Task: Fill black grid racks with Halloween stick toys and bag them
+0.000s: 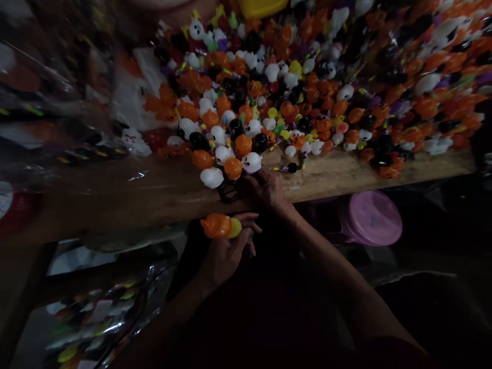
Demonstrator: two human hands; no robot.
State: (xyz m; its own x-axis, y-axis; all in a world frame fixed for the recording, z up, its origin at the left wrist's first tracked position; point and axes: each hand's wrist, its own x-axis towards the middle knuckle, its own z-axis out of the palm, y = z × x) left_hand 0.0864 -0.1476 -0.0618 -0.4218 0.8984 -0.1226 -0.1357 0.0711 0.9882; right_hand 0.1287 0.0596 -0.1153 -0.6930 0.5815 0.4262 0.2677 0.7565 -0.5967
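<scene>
My left hand (pixel 226 255) is in front of the table edge. Its thumb and fingers close round a small orange plastic toy (pixel 217 226) with a yellow-green base; the toy lies sideways, its pointed end to the left. At the table's edge rests my right hand (pixel 272 189), fingers bent and drawn together. Its fingertips are just below a white toy with a black-eyed face (pixel 251 162), and what they grip, if anything, is hidden. Left of those fingertips, a dark looped object (pixel 229 193) lies beneath an orange toy (pixel 232 168) and a white one (pixel 211 178).
Heaps of orange, white and black toys cover the wooden table (pixel 326 171). Clear plastic bags (pixel 126 97) lie at the left. A pink round-topped stool (pixel 374 218) stands below the edge at right. More bagged toys (pixel 96 312) are low on the left.
</scene>
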